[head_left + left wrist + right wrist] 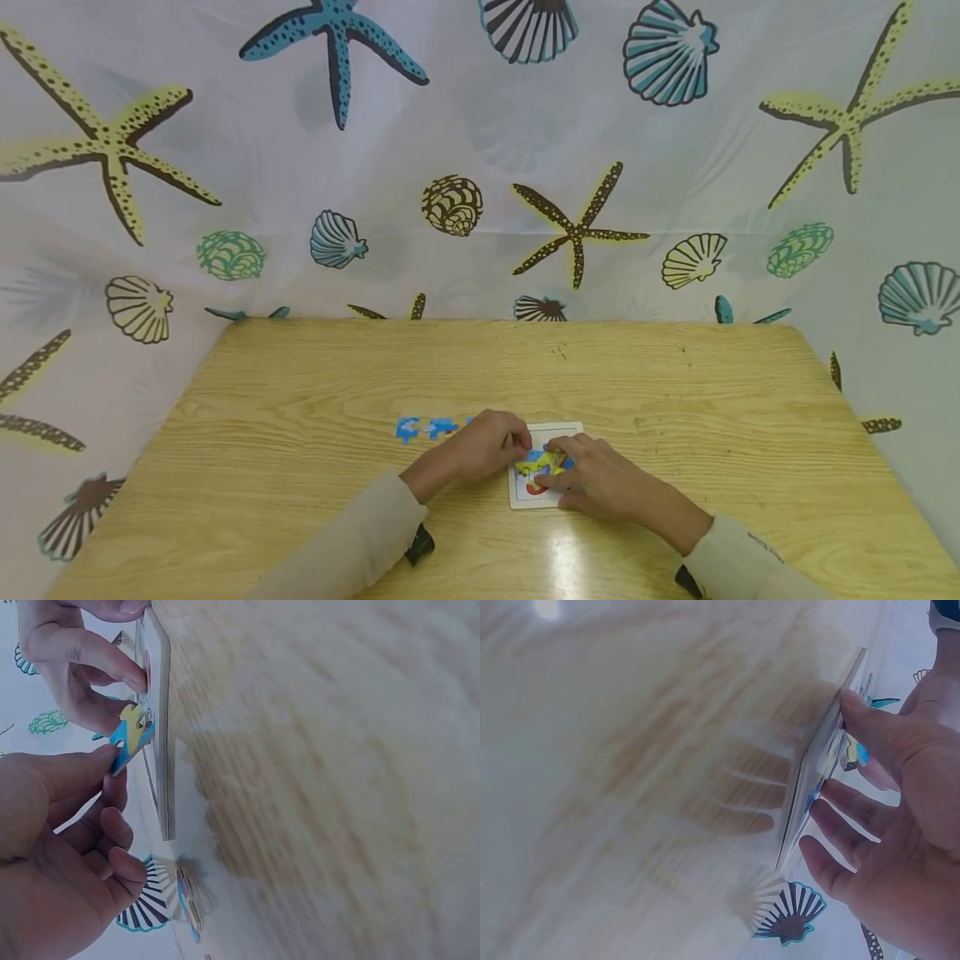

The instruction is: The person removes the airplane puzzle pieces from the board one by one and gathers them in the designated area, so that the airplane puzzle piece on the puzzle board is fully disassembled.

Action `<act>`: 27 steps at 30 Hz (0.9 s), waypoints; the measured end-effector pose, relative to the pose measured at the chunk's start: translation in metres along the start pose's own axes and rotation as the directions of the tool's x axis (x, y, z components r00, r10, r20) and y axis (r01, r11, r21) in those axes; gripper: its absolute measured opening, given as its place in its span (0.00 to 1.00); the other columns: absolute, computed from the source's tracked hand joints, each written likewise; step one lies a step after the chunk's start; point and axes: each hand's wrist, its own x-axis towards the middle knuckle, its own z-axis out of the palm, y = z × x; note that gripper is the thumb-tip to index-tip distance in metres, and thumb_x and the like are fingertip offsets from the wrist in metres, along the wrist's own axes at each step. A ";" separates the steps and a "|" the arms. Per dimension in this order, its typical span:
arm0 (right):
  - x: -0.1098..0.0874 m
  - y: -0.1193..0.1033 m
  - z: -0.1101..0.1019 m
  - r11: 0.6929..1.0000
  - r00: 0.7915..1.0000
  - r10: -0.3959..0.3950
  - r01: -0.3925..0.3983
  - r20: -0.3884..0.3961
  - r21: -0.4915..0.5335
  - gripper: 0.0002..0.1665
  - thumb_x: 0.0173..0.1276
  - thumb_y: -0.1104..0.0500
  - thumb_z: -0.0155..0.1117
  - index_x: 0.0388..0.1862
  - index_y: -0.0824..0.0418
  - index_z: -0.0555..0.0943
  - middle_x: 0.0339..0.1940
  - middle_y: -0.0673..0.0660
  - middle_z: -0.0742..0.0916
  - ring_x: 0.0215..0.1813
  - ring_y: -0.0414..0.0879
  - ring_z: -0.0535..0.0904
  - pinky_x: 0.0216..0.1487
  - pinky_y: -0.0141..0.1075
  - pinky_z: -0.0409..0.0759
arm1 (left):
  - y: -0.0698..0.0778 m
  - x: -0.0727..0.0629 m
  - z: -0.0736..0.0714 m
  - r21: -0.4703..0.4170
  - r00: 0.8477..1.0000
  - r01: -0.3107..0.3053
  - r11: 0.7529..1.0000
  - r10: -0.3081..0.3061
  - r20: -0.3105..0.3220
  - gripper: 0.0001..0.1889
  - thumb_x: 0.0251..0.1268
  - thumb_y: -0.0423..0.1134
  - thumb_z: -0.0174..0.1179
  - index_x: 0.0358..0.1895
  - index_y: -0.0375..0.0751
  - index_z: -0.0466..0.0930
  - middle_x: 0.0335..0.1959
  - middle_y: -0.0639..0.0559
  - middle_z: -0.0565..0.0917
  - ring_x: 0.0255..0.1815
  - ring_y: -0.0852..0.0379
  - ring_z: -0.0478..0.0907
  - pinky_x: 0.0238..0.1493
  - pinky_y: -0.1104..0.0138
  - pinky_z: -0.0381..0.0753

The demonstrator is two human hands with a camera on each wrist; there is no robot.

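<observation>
A square puzzle board [525,500] with a pale frame lies on the table, partly filled with blue, yellow and red pieces. My left hand [487,446] is at its left side and pinches a blue and yellow puzzle piece [133,739] between thumb and forefinger. This piece is tilted up on edge, close over the board. From the right, my right hand [603,481] rests on the board with its fingers spread over the pieces. In the right wrist view its thumb [855,709] lies at the board's edge. Both hands hide part of the picture.
Loose blue puzzle pieces [441,428] lie in a row left of the board, one partly hidden behind the left hand. The wooden table [300,392] backs onto a white cloth [420,125] printed with shells and starfish, which also hangs at both sides.
</observation>
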 end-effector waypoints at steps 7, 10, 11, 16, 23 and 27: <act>0.001 -0.001 0.002 1.000 1.000 0.007 -0.007 0.018 -0.020 0.25 0.64 0.45 0.62 0.61 0.41 0.77 0.64 0.59 0.74 0.61 0.52 0.71 0.52 0.46 0.74 | 0.000 0.000 0.002 0.000 1.000 -0.004 1.000 0.004 -0.028 0.05 0.65 0.36 0.60 0.29 0.46 0.81 0.27 0.58 0.80 0.24 0.65 0.69 0.28 0.74 0.69; 0.001 -0.001 0.002 0.999 1.000 0.011 -0.010 0.022 -0.035 0.25 0.64 0.44 0.61 0.61 0.41 0.76 0.64 0.58 0.74 0.62 0.52 0.71 0.53 0.46 0.74 | 0.001 -0.001 0.001 0.001 1.000 0.004 1.000 -0.004 -0.031 0.05 0.65 0.37 0.60 0.30 0.46 0.81 0.27 0.58 0.79 0.24 0.65 0.68 0.27 0.74 0.69; 0.001 -0.001 0.002 0.999 1.000 0.012 -0.011 0.020 -0.037 0.25 0.64 0.44 0.61 0.61 0.41 0.76 0.64 0.58 0.74 0.62 0.52 0.71 0.53 0.46 0.74 | 0.001 -0.001 0.000 -0.001 0.999 0.004 1.000 -0.004 -0.035 0.05 0.65 0.37 0.60 0.30 0.46 0.81 0.27 0.58 0.79 0.24 0.65 0.68 0.27 0.74 0.68; 0.001 -0.001 0.002 1.000 1.000 0.011 -0.011 0.003 -0.029 0.25 0.63 0.45 0.63 0.60 0.42 0.78 0.64 0.59 0.75 0.61 0.52 0.72 0.52 0.45 0.75 | -0.002 -0.004 -0.005 0.003 0.998 0.003 1.000 -0.003 -0.065 0.05 0.65 0.36 0.59 0.30 0.45 0.80 0.26 0.58 0.79 0.23 0.64 0.67 0.26 0.73 0.68; 0.000 0.000 0.002 1.000 1.000 0.001 -0.001 -0.012 -0.018 0.25 0.63 0.45 0.63 0.60 0.43 0.78 0.63 0.59 0.75 0.60 0.52 0.72 0.52 0.45 0.75 | -0.009 -0.012 -0.014 0.004 0.996 -0.014 1.000 0.014 -0.085 0.05 0.65 0.34 0.59 0.30 0.43 0.81 0.26 0.56 0.80 0.23 0.63 0.68 0.26 0.72 0.68; 0.000 0.000 0.001 1.000 1.000 -0.008 0.007 -0.019 -0.030 0.25 0.62 0.45 0.63 0.60 0.43 0.78 0.63 0.59 0.75 0.60 0.53 0.73 0.53 0.45 0.75 | -0.014 -0.017 -0.019 0.020 0.996 -0.008 1.000 0.010 -0.085 0.05 0.66 0.35 0.58 0.31 0.44 0.80 0.29 0.56 0.81 0.26 0.63 0.69 0.29 0.72 0.70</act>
